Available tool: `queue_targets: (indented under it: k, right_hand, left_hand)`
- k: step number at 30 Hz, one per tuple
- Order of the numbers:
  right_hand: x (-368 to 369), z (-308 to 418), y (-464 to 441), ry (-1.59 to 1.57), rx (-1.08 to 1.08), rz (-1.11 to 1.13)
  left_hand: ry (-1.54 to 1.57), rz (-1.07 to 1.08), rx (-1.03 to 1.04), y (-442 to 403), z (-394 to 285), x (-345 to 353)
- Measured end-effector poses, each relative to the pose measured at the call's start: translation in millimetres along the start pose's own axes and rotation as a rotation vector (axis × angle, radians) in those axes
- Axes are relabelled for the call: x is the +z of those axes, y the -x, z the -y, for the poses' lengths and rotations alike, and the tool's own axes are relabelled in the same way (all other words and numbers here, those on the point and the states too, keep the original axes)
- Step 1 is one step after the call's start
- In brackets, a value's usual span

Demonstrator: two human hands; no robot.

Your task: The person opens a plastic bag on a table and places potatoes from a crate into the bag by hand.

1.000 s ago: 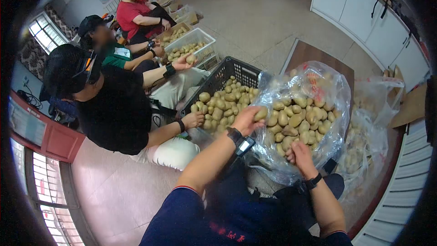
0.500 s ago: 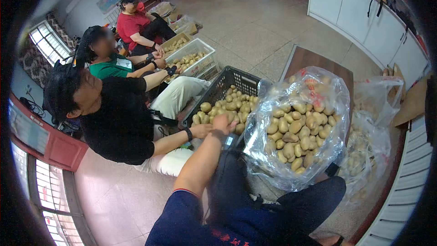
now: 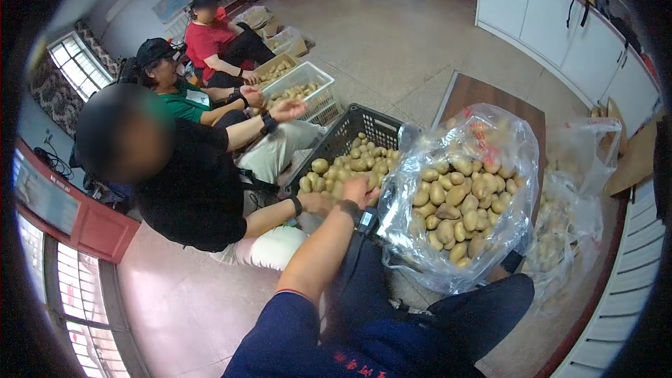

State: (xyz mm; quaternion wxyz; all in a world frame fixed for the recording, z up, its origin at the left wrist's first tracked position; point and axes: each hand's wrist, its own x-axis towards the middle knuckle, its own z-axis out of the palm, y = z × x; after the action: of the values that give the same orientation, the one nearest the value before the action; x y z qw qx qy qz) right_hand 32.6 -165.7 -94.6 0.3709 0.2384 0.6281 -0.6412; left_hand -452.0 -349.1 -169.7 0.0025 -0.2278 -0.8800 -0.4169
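Observation:
My left hand (image 3: 360, 191) is over the near end of a black plastic crate (image 3: 350, 120), low against the olive-brown kiwifruit (image 3: 358, 155) in it. Its fingers are curled inward, and whatever they may hold is hidden. A dark band with a small screen circles that wrist. Right of the crate, a clear plastic bag (image 3: 420, 255) with red print stands open, full of kiwifruit (image 3: 462, 203). My right hand is out of the frame.
A co-worker in black sits close on my left, with one hand (image 3: 318, 203) near my forearm and the other (image 3: 288, 110) raised. Beyond sit two more people by a white crate (image 3: 325, 77). A brown board (image 3: 490, 94) and another plastic bag (image 3: 577, 196) are at right.
My left hand has shifted slightly right within the crate. The co-worker in black has turned and raised the far hand. My right wrist has left the bottom edge of view.

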Motion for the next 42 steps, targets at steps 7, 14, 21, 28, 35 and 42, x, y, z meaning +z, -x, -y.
queue_targets:
  k: [7, 14, 21, 28, 35, 42]
  right_hand:
    - [7.4, -10.6, -0.9, 0.02, 0.006, -0.021]
    - [8.4, -8.5, -6.9, 0.03, 0.014, -0.025]
    - [9.0, -7.6, -9.9, 0.039, 0.022, -0.02]
    - [17.9, -13.4, -10.4, 0.046, 0.028, -0.026]
    - [12.2, -21.3, -2.9, 0.076, 0.016, -0.029]
    - [5.7, -48.1, 17.1, 0.082, 0.022, -0.033]
  left_hand:
    - [0.022, -0.036, 0.147, 5.5, 10.5, -10.1]
    - [0.273, -0.019, 0.008, -13.0, 96.1, 44.9]
    - [1.328, -0.128, -0.771, 5.0, -18.6, 0.3]
    - [-0.178, 0.048, 0.15, -1.5, 2.7, 1.9]
    - [1.139, 0.034, -0.672, 9.5, -71.9, -16.4]
    - [1.215, 0.016, -0.677, 6.3, -43.4, -14.2]
